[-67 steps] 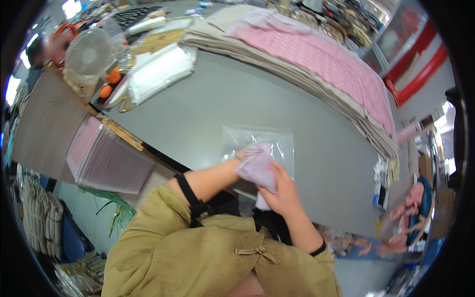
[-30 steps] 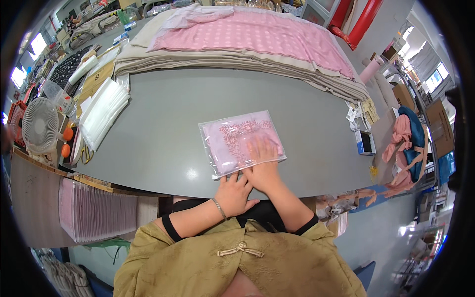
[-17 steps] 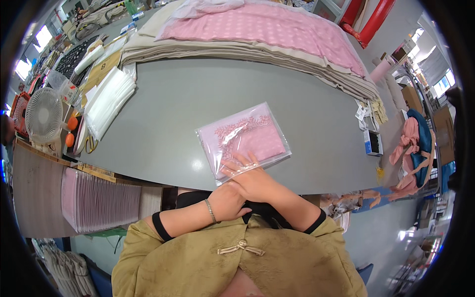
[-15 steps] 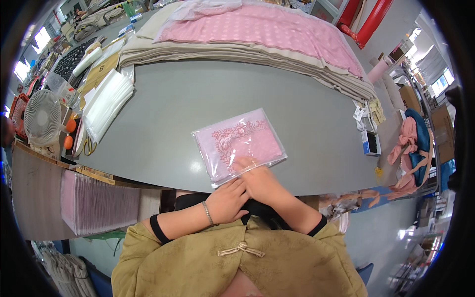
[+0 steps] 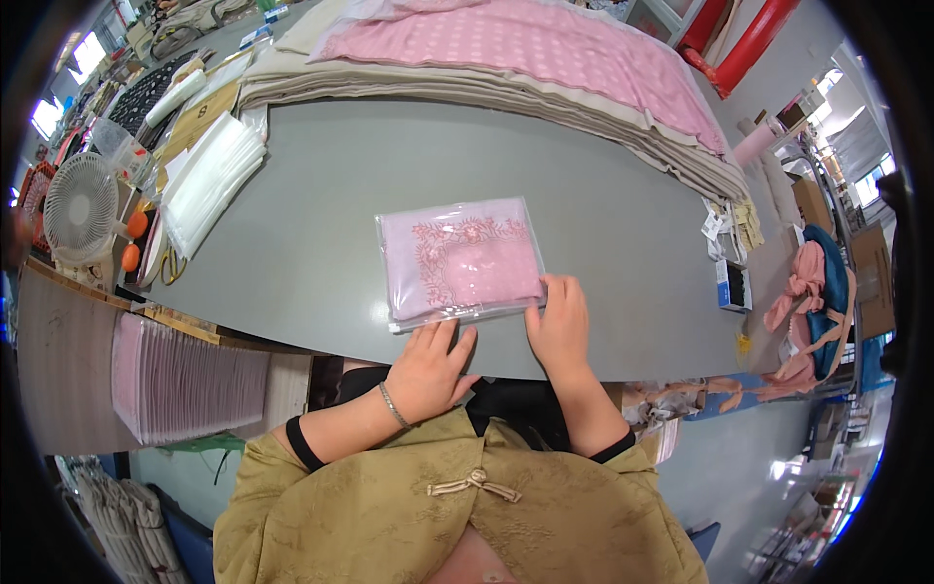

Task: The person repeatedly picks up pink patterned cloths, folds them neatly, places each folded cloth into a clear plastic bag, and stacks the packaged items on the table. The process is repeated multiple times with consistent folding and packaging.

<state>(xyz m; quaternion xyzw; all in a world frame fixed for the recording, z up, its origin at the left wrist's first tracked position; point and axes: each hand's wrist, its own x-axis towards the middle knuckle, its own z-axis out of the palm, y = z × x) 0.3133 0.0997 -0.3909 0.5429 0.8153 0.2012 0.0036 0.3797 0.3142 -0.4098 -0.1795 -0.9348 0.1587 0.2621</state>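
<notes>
A folded pink cloth with a red embroidered leaf-and-flower border [image 5: 472, 258] lies flat on the grey table in a clear plastic bag [image 5: 389, 282]. My left hand [image 5: 428, 365] rests at the table's front edge, fingers spread, the tips at the bag's lower edge. At the bag's lower right corner is my right hand [image 5: 562, 326], its fingers stretched out along the side and the thumb apart from them near the lower edge. Neither hand appears to grip the bag.
Layered beige and pink fabric [image 5: 525, 49] covers the table's far side. On the left are white plastic bags [image 5: 214, 185], scissors [image 5: 172, 266] and a fan [image 5: 81, 207]. A small blue box [image 5: 732, 284] stands right; stacked pink packets [image 5: 190, 380] sit below the table, left.
The bagged cloth has turned to lie nearly square to me. My right hand has moved off its lower middle to the right corner; my left has spread its fingers and shifted slightly left.
</notes>
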